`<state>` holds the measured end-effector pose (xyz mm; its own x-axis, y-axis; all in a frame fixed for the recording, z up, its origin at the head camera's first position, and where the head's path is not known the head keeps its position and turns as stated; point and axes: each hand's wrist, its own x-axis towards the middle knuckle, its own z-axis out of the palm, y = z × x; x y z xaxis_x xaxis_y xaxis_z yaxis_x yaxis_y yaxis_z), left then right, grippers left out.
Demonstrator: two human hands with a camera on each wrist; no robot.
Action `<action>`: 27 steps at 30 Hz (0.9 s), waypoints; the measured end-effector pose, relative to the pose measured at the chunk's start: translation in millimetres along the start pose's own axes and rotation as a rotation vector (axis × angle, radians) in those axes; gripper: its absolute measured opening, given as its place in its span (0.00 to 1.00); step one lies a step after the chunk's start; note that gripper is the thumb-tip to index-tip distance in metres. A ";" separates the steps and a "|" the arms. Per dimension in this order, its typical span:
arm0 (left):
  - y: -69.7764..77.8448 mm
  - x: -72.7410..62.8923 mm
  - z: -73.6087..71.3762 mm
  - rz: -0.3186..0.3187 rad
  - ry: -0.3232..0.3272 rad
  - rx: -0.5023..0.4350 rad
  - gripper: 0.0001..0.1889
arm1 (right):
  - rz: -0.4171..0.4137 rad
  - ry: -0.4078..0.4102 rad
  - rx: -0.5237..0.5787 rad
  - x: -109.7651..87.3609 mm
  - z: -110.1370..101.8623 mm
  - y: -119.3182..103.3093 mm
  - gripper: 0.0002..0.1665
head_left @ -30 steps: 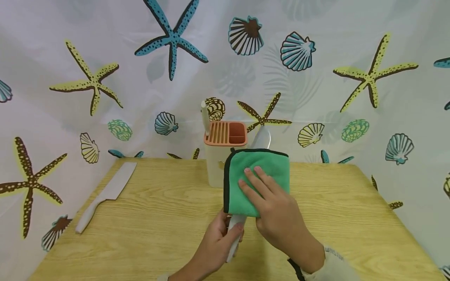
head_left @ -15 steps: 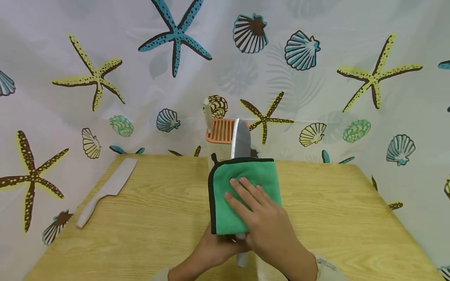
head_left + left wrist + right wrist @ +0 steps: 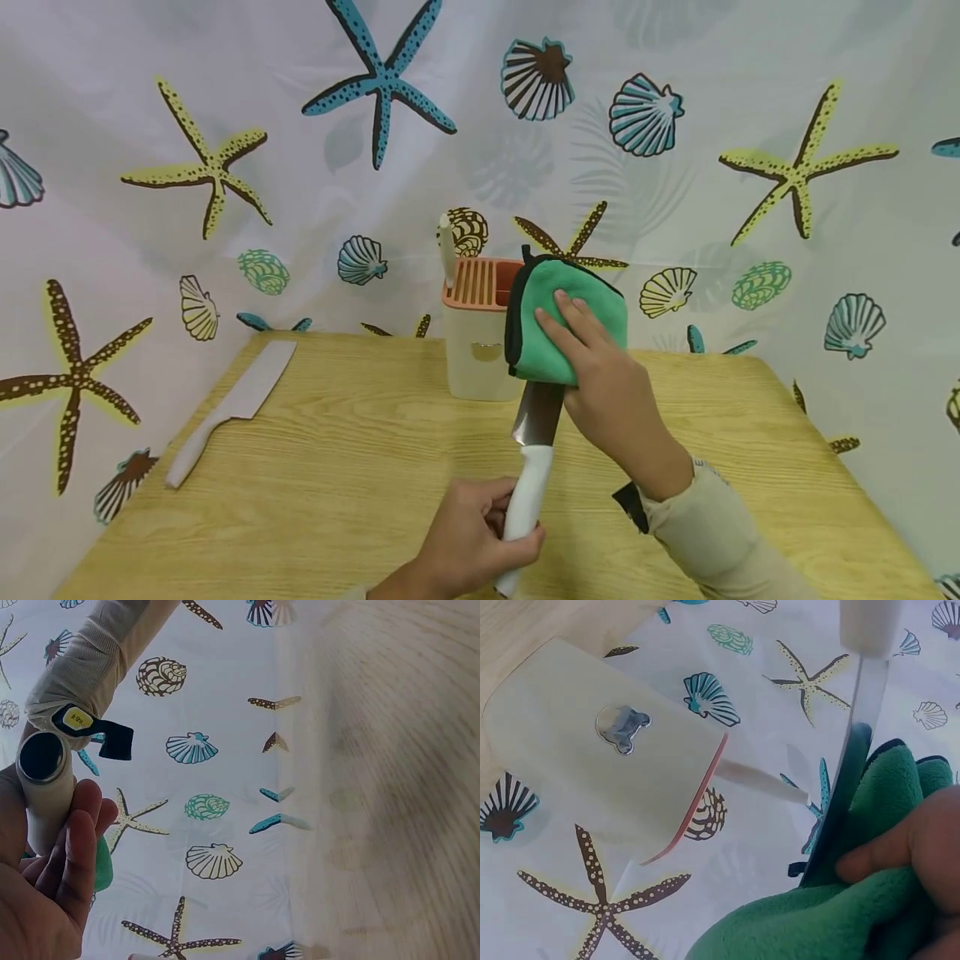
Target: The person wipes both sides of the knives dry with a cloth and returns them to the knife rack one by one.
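Presently, the knife (image 3: 532, 468) is held above the table (image 3: 360, 467), on the near side of the knife block (image 3: 468, 372) and slightly to its right; the left hand (image 3: 468, 533) grasps the white handle (image 3: 527, 496), fingers and thumb curled round it, nearer to the person than the block; the right hand (image 3: 611, 387) grasps the green cloth (image 3: 542, 354) against the blade (image 3: 540, 414), fingers laid over one side and thumb pressed in on the other, to the right of the block; the black-edged cloth conceals the outer end of the blade, with the portion next to the handle exposed; the right wrist view shows the cloth apart from the block; a cleaver (image 3: 251, 387) lies flat on the table, well to the left of the block; the block has a pale body with an orange slotted top; one upright handle (image 3: 447, 250) projects from the left side of the block; a backdrop (image 3: 300, 275) printed with starfish and shells hangs behind the block.
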<state>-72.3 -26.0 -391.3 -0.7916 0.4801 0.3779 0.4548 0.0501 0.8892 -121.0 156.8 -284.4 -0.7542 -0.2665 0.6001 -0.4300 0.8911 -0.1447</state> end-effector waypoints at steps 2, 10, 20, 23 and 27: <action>-0.6 0.7 -0.3 0.033 0.016 0.013 0.04 | -0.003 0.008 0.022 -1.6 1.2 -0.8 0.50; 3.5 2.6 -2.2 0.091 0.035 -0.010 0.04 | -0.045 0.107 -0.005 -17.7 11.3 -15.9 0.52; 4.9 4.0 -3.3 -0.033 0.006 -0.075 0.08 | 0.201 0.079 0.173 16.8 5.5 31.4 0.43; 2.9 2.9 -4.6 -0.132 0.012 -0.089 0.12 | 0.306 0.045 0.248 17.2 0.8 46.9 0.38; 1.5 3.2 -7.4 -0.194 0.029 -0.099 0.15 | 0.344 0.189 0.298 8.4 -7.1 50.0 0.38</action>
<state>-77.2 -30.9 -386.8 -0.8724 0.4444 0.2036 0.2519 0.0517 0.9664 -145.3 201.8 -281.0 -0.7861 0.1203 0.6063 -0.3163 0.7644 -0.5618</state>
